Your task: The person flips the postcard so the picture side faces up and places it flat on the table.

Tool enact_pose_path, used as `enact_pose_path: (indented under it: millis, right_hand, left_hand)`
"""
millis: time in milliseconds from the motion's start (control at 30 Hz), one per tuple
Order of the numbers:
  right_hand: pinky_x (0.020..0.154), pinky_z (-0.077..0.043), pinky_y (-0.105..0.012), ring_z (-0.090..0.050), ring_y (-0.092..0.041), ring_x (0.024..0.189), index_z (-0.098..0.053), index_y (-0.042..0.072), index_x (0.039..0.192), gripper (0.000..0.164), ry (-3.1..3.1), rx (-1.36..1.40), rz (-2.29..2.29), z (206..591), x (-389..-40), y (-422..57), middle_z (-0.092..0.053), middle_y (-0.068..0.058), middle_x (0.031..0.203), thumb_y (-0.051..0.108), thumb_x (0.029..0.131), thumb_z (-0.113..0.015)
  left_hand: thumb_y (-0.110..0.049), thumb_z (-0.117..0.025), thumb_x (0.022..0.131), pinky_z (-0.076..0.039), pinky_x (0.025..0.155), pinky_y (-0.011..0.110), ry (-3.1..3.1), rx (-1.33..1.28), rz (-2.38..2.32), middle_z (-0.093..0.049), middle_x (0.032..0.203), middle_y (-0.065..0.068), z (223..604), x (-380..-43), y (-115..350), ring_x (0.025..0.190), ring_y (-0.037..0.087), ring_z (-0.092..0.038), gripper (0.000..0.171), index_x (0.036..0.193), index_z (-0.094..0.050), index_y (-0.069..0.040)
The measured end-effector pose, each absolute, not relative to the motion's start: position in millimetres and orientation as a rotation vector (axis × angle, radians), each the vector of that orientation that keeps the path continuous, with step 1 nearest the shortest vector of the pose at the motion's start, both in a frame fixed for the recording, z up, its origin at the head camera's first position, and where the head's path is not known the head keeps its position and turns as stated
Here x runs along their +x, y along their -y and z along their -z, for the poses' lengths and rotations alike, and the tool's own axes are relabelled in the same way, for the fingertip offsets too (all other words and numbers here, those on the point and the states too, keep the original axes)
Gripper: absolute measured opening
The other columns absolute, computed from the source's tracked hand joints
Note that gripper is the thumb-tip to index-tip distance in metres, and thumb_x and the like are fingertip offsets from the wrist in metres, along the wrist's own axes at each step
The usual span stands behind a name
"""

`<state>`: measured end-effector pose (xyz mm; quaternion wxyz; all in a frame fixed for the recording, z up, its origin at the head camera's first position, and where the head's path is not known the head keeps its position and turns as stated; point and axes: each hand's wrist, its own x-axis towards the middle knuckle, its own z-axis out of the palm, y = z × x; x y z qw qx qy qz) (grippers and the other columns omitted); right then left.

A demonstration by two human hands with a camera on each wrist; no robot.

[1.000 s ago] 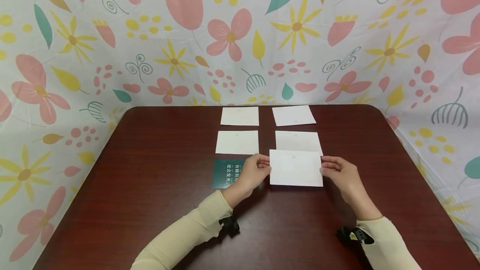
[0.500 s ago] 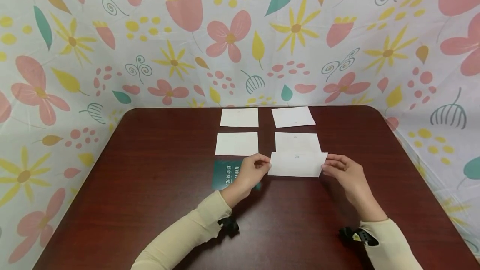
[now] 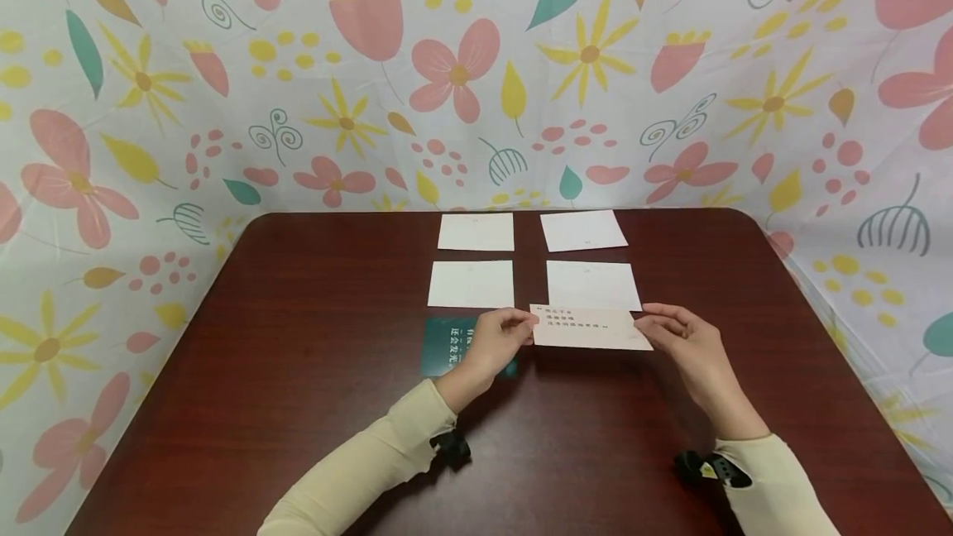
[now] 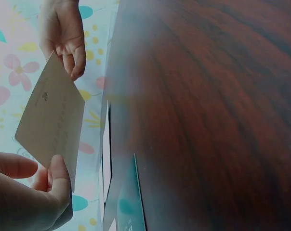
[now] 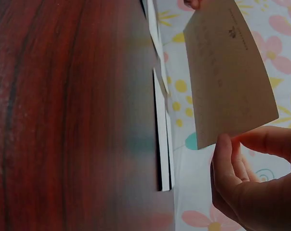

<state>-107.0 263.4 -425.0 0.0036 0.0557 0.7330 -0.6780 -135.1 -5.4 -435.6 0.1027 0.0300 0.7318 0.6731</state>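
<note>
A cream card point(image 3: 593, 332) printed with lines of small characters is held tilted above the table, just in front of the near right white card point(image 3: 593, 281). My left hand point(image 3: 487, 346) pinches its left end between thumb and fingers. At the opposite end, the right hand point(image 3: 688, 354) pinches it likewise. The left wrist view shows the raised card point(image 4: 54, 113) spanning both hands, apart from the tabletop. Partly covered by the left hand, a teal card point(image 3: 444, 346) with white characters lies flat on the table.
Several white cards lie in two columns on the dark reddish-brown table point(image 3: 313, 387): a far left card point(image 3: 476, 232), a far right card point(image 3: 584, 231) and a near left card point(image 3: 471, 284) among them. A floral cloth point(image 3: 462, 106) hangs behind the table's far edge.
The card in both hands has turned from its nearly blank white side to a side printed with text. The hands stay almost in place, and the cards on the table have not moved.
</note>
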Motion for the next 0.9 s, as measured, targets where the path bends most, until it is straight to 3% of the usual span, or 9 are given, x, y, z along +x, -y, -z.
enact_pose_path:
  millis: [100,233,467,900]
  right_hand:
    - [0.074,-0.049,-0.013,-0.061,0.0,0.085,-0.06,0.006,0.119,0.03,-2.404,0.209,1.997,426.2,-107.5,-263.3,-0.069,0.009,0.089,0.013,0.091,-0.068]
    - [0.076,-0.049,-0.013,-0.061,0.0,0.086,-0.056,-0.006,0.125,0.04,-2.489,0.215,1.902,428.8,-108.4,-262.0,-0.066,0.007,0.094,0.012,0.09,-0.068]
    - [0.076,-0.048,-0.012,-0.057,0.003,0.089,-0.056,-0.008,0.128,0.046,-2.528,0.25,1.789,429.8,-108.2,-262.6,-0.064,0.005,0.104,0.017,0.091,-0.068]
    - [0.071,-0.049,-0.015,-0.06,0.002,0.085,-0.054,-0.009,0.129,0.045,-2.581,0.168,1.652,439.1,-110.7,-268.3,-0.061,-0.024,0.115,0.007,0.089,-0.068]
  left_hand:
    - [-0.008,-0.064,0.092,-0.055,0.076,0.034,-2.216,0.131,-1.923,-0.068,0.091,0.009,437.6,-135.3,6.4,0.08,0.019,-0.066,0.015,0.102,-0.071,0.001]
    - [-0.003,-0.067,0.087,-0.051,0.069,0.025,-2.299,0.203,-1.869,-0.066,0.089,0.007,440.4,-135.4,6.7,0.078,0.015,-0.062,0.014,0.101,-0.069,0.0]
    - [0.003,-0.069,0.082,-0.052,0.064,0.022,-2.394,0.243,-1.834,-0.065,0.087,0.009,440.4,-136.2,3.5,0.076,0.014,-0.062,0.03,0.11,-0.06,0.003]
    - [0.002,-0.071,0.08,-0.049,0.061,0.019,-2.538,0.374,-1.521,-0.061,0.084,0.006,443.4,-130.4,-1.6,0.07,0.009,-0.059,0.045,0.123,-0.057,0.005]
